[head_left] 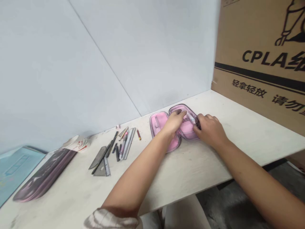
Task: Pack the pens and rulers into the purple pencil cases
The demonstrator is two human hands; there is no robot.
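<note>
A pink zippered pencil case lies spread open on the table, its dark-edged halves side by side. My left hand reaches into the right half, with its fingers bent against the inside. What the fingertips pinch there is hidden. My right hand is closed around the dark near end of a white marker, whose pale barrel lies slanted inside the same half. A pale slim item sits in the left half.
Left of the case lie a ruler, a short pencil, several pens and dark set squares. Farther left are a dark closed case and a blue folder. A large cardboard box stands at right, and a wall behind.
</note>
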